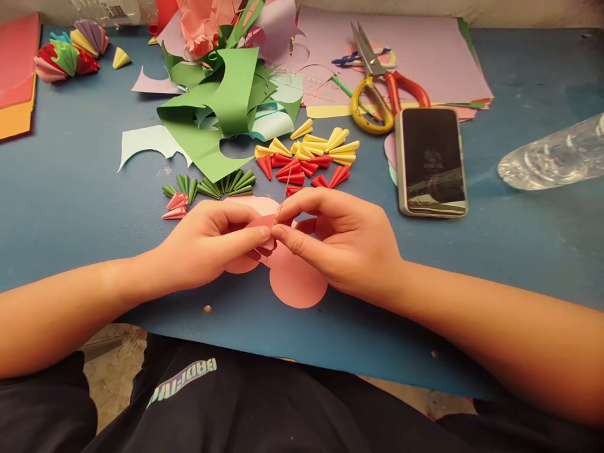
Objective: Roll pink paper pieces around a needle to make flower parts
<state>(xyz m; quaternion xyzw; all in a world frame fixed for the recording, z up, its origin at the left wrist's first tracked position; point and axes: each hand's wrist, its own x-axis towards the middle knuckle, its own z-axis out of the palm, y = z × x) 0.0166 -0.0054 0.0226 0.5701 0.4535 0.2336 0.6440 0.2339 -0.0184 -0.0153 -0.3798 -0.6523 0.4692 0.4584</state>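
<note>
Between thumb and fingers, my left hand pinches a small piece of pink paper. My right hand is closed at the same paper's edge, its thumb and index finger pinching a thin needle-like stick that slants up past the fingertips. The fingers partly hide the paper. Under both hands lie pink paper circles on the blue table. Just beyond them are small rolled paper cones: green cones, pink cones, red cones and yellow cones.
Green paper scraps pile up behind the cones. Scissors rest on lilac paper sheets, near a phone. A clear bottle lies at the right. Fan-folded paper pieces and red sheets are at the far left.
</note>
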